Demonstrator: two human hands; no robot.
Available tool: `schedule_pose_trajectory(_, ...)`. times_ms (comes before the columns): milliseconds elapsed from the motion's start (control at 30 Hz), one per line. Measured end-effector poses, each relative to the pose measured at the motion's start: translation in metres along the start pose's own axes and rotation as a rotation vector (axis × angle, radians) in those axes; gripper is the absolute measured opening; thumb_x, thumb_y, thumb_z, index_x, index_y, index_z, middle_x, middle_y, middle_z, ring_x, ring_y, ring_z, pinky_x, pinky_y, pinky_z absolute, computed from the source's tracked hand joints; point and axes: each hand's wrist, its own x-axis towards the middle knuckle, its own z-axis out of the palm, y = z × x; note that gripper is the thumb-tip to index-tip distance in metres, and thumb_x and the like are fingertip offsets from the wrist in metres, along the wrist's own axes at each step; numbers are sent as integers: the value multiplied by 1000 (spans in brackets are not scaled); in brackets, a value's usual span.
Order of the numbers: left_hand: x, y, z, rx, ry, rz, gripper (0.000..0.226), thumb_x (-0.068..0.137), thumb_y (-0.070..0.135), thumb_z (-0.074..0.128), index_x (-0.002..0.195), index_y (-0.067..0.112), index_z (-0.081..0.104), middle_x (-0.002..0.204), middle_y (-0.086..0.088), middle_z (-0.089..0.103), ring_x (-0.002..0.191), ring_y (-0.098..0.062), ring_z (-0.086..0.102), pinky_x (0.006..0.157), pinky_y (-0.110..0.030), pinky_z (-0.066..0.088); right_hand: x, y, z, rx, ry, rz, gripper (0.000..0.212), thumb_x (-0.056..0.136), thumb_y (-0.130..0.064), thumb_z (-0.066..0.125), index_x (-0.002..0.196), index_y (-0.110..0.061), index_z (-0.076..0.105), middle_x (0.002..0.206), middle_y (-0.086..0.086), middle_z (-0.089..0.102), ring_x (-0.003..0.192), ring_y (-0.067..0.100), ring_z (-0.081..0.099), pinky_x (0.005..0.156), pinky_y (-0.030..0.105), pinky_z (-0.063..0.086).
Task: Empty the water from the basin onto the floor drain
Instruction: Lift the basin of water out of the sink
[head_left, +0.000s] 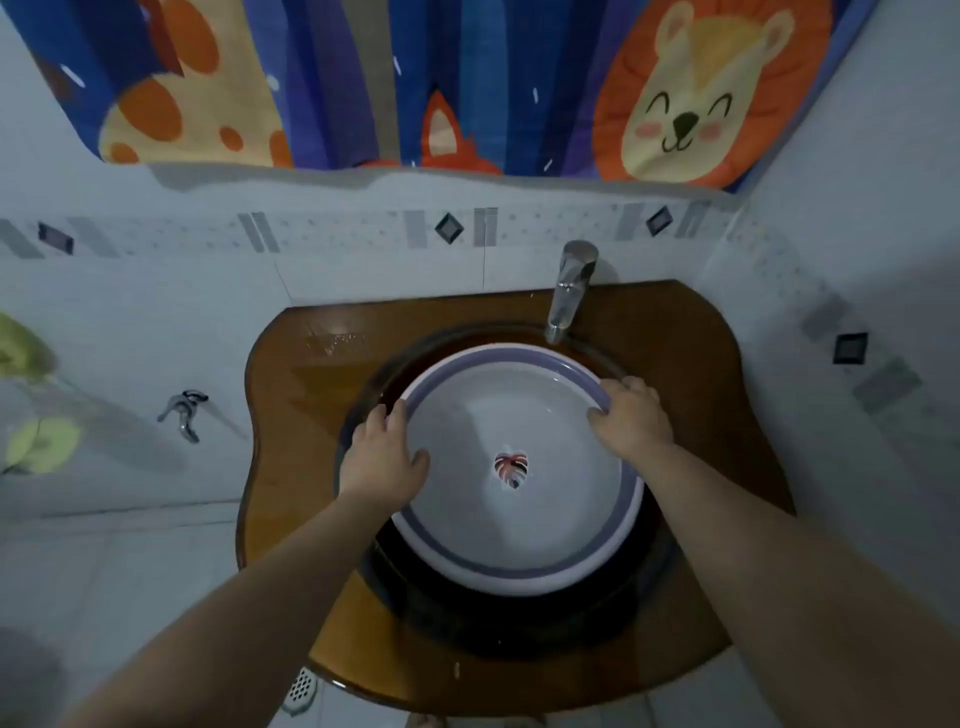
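Hands (511, 436) gripping basin (519, 540) rim, sink (519, 618) beneath

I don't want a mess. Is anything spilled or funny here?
A little. Wet patches shine on the brown counter behind the basin. The basin sits level in the sink, both hands gripping its rim.

Round perforated floor drain (300, 690) half hidden behind amber glass countertop (291, 374). Dark sink bowl (498, 618) mostly covered by white purple-rimmed plastic basin (519, 535). Water level inside too faint to tell. Fingertips of left hand (382, 457) tucked under rim.
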Motion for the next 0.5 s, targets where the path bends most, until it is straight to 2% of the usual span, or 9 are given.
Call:
schedule_pose_trajectory(67,0,-1,2,-34,-19,-42,69,90,39,47,147,22,12,154,-12,19,137,-37,24,100,-47,41,-1,4,4,29,-3,35,49,91,-33,43,136,-16,38,139,15,37,124,35,36,96,42,39)
schedule_pose_trajectory(133,0,-2,7,-85,-57,-87,68,90,39,48,146,22,13,152,-13,21,130,-39,36,94,-47,47,-2,10,12,113,-16,74,47,92,-33,42,136,-17,38,139,15,38,120,37,42,95,42,41)
schedule_pose_trajectory(200,2,-2,13,-156,-82,-151,66,90,38,48,145,21,14,148,-15,26,115,-38,50,76,-41,51,0,15,20,202,-16,129,48,93,-32,40,138,-15,35,143,16,35,122,38,42,96,42,40)
schedule_pose_trajectory(267,5,-2,17,-247,-86,-247,63,91,35,48,143,19,18,142,-17,33,101,-35,56,64,-35,45,2,18,24,272,-28,202,50,94,-32,38,140,-14,31,144,16,35,123,37,43,97,42,40)
schedule_pose_trajectory(300,8,-2,20,-306,-90,-300,58,91,32,48,140,16,23,135,-18,41,94,-34,57,62,-35,43,3,21,27,319,-56,252,50,94,-32,38,140,-13,31,142,16,38,121,37,45,94,42,42)
schedule_pose_trajectory(367,12,-3,24,-407,-105,-394,48,93,29,45,134,11,30,108,-15,55,78,-29,57,56,-34,43,5,25,32,435,-110,355,48,95,-33,36,138,-13,33,135,16,46,114,37,50,82,36,44)
schedule_pose_trajectory(400,15,-4,26,-441,-121,-447,47,94,30,42,135,9,30,94,-11,55,71,-26,55,52,-33,42,7,27,34,489,-125,403,48,95,-34,34,138,-12,34,132,17,49,111,37,51,77,34,42)
schedule_pose_trajectory(433,18,-5,27,-457,-135,-498,48,96,31,39,136,6,30,88,-8,54,70,-25,54,50,-33,40,9,28,34,526,-133,447,50,96,-37,31,137,-10,36,130,18,51,109,37,52,76,34,41)
schedule_pose_trajectory(500,24,-6,28,-462,-147,-579,48,98,34,32,134,2,34,96,-15,57,78,-29,56,55,-35,42,15,28,36,556,-148,518,55,96,-42,25,135,-5,40,129,21,51,109,36,52,80,37,43)
